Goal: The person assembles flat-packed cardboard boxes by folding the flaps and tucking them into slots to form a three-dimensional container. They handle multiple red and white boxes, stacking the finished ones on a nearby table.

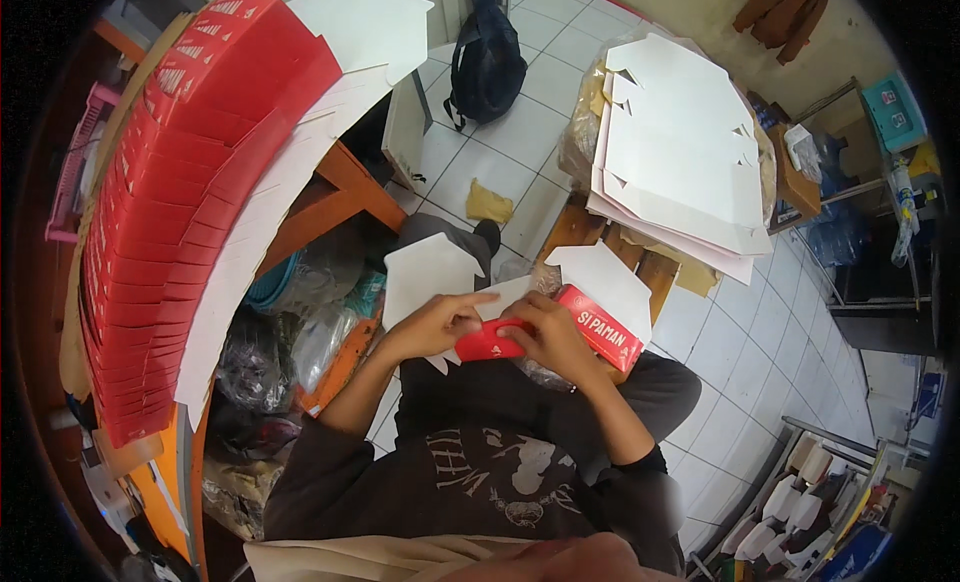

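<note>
Above my lap lies a partly folded cardboard box [492,340], glossy red outside and white inside. Its white side panels spread to the left and right, and a red panel with white print faces up at the right. At the left of its middle red wall, my left hand [440,324] grips the card, index finger stretched along the fold. My right hand [548,332] pinches the same wall from the right, thumb on the red face and fingers bent over the top edge. Parts of the fingertips are hidden behind the card.
A long row of stacked red folded cartons [200,202] fills the table at the left. Ahead on the right, flat white box blanks [680,152] are piled over a wooden bench [655,272]. A black backpack [487,67] stands on the tiles; plastic bags [250,362] crowd beneath the table.
</note>
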